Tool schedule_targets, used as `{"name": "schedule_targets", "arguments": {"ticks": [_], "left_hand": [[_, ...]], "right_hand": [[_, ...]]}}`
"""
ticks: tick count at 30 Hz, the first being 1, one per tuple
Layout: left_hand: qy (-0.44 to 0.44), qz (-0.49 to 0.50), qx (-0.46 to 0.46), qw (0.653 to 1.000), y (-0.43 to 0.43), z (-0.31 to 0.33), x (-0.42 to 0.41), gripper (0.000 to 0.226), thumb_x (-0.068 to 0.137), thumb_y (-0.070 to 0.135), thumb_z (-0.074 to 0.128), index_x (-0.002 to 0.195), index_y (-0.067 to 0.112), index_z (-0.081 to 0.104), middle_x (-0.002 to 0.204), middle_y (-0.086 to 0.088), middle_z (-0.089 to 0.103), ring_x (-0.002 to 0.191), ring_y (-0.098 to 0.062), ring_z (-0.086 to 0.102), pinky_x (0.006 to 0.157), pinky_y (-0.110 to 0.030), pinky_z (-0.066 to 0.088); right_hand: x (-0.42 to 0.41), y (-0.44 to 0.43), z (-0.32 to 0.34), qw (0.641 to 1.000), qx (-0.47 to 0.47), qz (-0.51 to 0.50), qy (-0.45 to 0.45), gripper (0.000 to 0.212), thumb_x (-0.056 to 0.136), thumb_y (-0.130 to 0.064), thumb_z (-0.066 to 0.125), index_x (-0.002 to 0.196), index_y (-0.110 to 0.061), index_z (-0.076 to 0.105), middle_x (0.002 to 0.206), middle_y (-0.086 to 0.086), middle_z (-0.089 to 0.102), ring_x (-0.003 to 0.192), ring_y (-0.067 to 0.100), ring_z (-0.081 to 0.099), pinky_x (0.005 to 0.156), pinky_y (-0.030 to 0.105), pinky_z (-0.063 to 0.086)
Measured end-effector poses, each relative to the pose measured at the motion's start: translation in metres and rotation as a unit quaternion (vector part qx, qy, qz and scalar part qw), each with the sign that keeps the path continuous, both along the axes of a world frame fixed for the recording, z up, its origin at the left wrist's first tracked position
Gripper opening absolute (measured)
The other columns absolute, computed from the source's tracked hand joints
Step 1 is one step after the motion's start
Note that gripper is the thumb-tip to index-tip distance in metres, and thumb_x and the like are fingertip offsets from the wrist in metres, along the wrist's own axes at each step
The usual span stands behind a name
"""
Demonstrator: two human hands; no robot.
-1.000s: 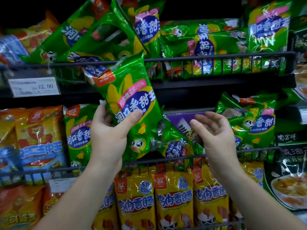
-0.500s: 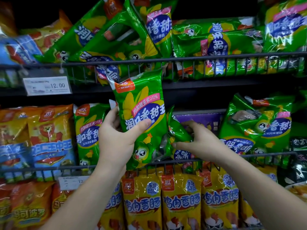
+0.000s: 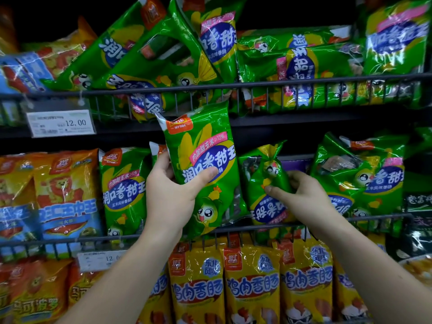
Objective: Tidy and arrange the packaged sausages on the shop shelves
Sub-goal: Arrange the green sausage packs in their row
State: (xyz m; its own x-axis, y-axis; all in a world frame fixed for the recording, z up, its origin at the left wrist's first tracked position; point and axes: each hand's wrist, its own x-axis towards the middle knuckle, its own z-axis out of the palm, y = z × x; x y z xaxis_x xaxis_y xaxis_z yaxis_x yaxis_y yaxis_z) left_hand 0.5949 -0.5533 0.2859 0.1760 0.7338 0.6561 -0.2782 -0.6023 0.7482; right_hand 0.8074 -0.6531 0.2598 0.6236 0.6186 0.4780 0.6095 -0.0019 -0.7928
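Note:
My left hand [image 3: 171, 195] grips a green corn-sausage pack [image 3: 205, 146], holding it nearly upright in front of the middle shelf, thumb across its blue label. To its right my right hand [image 3: 301, 197] pinches a second green pack [image 3: 266, 183] that stands upside down behind the wire rail [image 3: 374, 217]. Another upright green pack [image 3: 124, 188] stands left of my left hand. A tilted green pack [image 3: 364, 176] leans at the right of the same shelf.
The top shelf holds several green packs [image 3: 301, 64] lying at odd angles behind its wire rail. Orange and blue packs [image 3: 60, 192] fill the left of the middle shelf. Yellow packs [image 3: 252, 284] stand in a row below. A price tag [image 3: 62, 122] reads 12.00.
My left hand has turned its green pack from tilted to nearly upright. My right hand reached in, took hold of the upside-down pack and stood it up.

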Motion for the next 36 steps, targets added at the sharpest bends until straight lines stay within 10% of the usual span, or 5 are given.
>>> {"name": "schedule_targets", "arguments": {"ticks": [10, 36], "left_hand": [[0.06, 0.04, 0.028, 0.997, -0.005, -0.004, 0.009, 0.048, 0.071, 0.031, 0.087, 0.108, 0.034, 0.057, 0.097, 0.015, 0.072, 0.084, 0.003, 0.068, 0.07, -0.021, 0.058], [0.173, -0.026, -0.001, 0.985, 0.009, -0.001, 0.055, 0.057, 0.077, 0.029, 0.083, 0.126, 0.024, 0.053, 0.109, 0.008, 0.07, 0.101, -0.013, 0.068, 0.087, -0.043, 0.058]], "right_hand": [[0.0, -0.016, -0.003, 0.991, 0.039, -0.075, -0.106, 0.069, 0.085, -0.029, 0.076, 0.143, -0.013, 0.041, 0.136, 0.004, 0.056, 0.124, 0.019, 0.052, 0.096, 0.027, 0.041], [0.005, -0.023, -0.015, 0.986, 0.074, -0.078, -0.125, 0.074, 0.087, -0.028, 0.073, 0.148, -0.013, 0.035, 0.145, 0.005, 0.05, 0.133, 0.022, 0.047, 0.105, 0.034, 0.042]]}}
